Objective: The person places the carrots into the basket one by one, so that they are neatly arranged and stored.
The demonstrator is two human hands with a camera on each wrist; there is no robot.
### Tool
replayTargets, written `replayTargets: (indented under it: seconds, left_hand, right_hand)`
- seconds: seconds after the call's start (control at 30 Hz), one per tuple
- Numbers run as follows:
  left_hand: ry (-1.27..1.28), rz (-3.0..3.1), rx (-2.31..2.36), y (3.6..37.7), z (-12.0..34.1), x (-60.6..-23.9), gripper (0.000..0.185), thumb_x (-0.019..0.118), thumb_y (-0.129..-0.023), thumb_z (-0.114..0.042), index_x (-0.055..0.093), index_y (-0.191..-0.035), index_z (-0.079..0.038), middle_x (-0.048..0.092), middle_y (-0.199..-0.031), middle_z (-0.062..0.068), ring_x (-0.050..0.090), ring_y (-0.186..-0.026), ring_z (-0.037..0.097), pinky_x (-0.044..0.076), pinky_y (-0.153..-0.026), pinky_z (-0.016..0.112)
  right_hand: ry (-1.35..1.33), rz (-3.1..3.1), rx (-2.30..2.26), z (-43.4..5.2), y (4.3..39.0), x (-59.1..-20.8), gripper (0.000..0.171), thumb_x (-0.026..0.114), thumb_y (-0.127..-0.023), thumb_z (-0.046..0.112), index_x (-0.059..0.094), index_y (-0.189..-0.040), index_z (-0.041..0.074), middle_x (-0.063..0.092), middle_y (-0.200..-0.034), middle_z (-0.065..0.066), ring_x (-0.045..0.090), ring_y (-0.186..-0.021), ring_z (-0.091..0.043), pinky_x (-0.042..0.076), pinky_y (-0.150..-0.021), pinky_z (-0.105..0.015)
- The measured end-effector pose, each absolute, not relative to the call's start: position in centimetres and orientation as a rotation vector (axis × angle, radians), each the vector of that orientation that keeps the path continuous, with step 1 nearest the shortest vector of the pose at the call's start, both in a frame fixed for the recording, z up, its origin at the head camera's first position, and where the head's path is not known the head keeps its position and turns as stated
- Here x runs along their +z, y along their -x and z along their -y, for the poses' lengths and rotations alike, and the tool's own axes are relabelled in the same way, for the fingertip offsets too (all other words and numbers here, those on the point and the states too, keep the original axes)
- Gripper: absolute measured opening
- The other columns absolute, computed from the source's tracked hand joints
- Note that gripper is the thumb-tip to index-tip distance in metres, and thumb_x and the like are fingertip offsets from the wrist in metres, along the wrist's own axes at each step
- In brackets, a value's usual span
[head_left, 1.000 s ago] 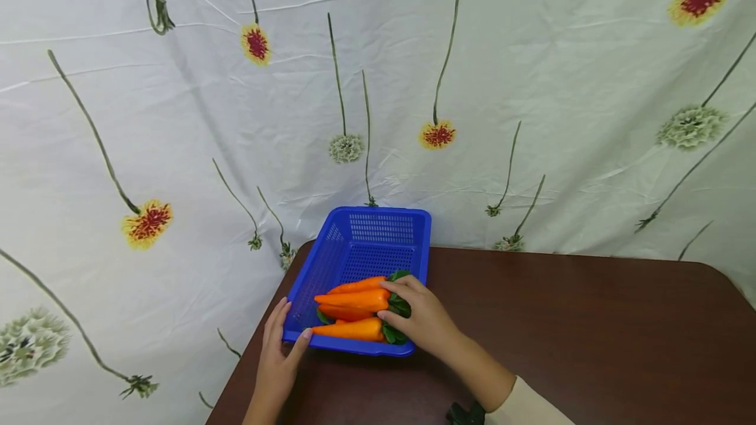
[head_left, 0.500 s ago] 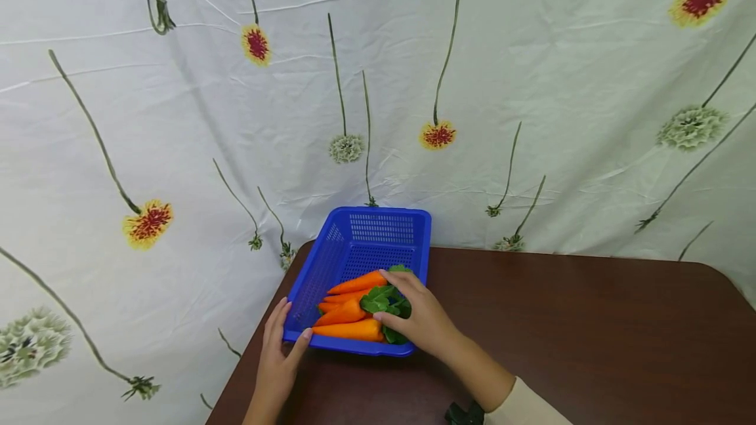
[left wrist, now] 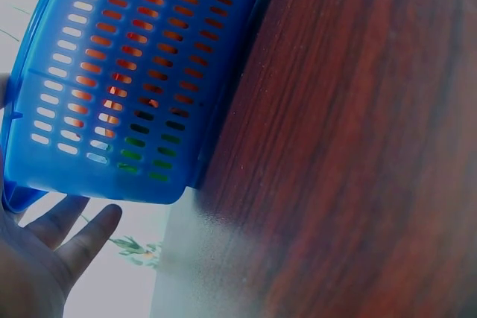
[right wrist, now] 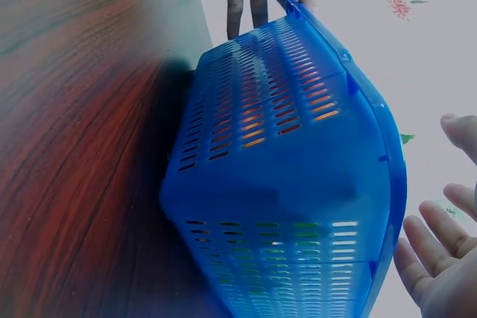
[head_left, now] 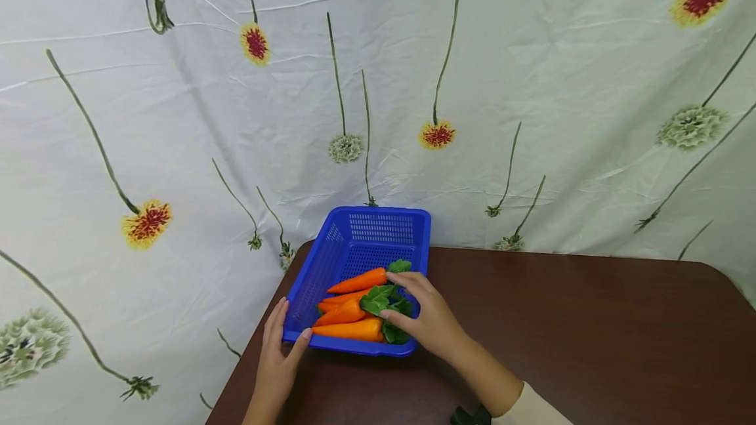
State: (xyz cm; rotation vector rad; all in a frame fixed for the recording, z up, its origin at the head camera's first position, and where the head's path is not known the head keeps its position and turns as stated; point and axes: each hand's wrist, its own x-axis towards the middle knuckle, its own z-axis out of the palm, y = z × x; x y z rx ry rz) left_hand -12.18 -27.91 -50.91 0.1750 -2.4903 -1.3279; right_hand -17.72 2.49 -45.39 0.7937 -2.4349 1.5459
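Several orange carrots with green leafy tops lie in the near half of a blue perforated plastic basket [head_left: 354, 261], leaves to the right. In the head view one carrot [head_left: 344, 313] rests across the others, and another carrot [head_left: 359, 281] lies along the far side of the pile. My left hand [head_left: 277, 353] holds the basket's near left corner, its thumb on the rim and its fingers along the left side. Over the leafy tops [head_left: 380, 300], my right hand [head_left: 434, 320] is spread, thumb and fingers apart, gripping nothing. The right wrist view shows its loose fingers [right wrist: 425, 247] beside the basket rim.
The basket stands at the left end of a dark brown wooden table [head_left: 567, 326]. Behind it hangs a white cloth [head_left: 531, 84] printed with flowers. A dark device [head_left: 470, 416] shows by the right wrist.
My right hand gripped a carrot one second ago; that carrot now lies turned on the pile, and the hand has drawn slightly right, off it. The far carrot shifted away slightly. The left hand stayed put.
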Motion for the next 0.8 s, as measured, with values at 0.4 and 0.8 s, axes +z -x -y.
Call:
replayTargets:
  seconds: [0.4,0.8]
  left_hand:
    - [-0.16,2.497,-1.332,12.0,27.9,-50.7,0.074,0.066,-0.098,-0.027,0.026,-0.161,-0.027,0.018,-0.169,0.003,0.026,-0.151,0.034,0.03,-0.114,0.067]
    - [-0.147,2.451,-1.328,12.0,27.8,-51.0,0.069,0.069,-0.096,-0.025,0.036,-0.157,-0.025,0.021,-0.168,0.001,0.02,-0.153,0.032,0.021,-0.118,0.069]
  right_hand:
    - [-0.719,2.24,1.641,-4.9,17.7,-45.2,0.046,0.077,-0.091,0.024,0.063,-0.135,0.022,0.063,-0.122,0.002,0.063,-0.11,-0.019,0.055,-0.091,-0.033]
    - [-0.562,2.198,1.678,-9.6,18.0,-44.6,0.035,0.072,-0.094,0.013,0.066,-0.128,0.021,0.064,-0.111,0.002,0.06,-0.095,-0.01,0.053,-0.08,-0.024]
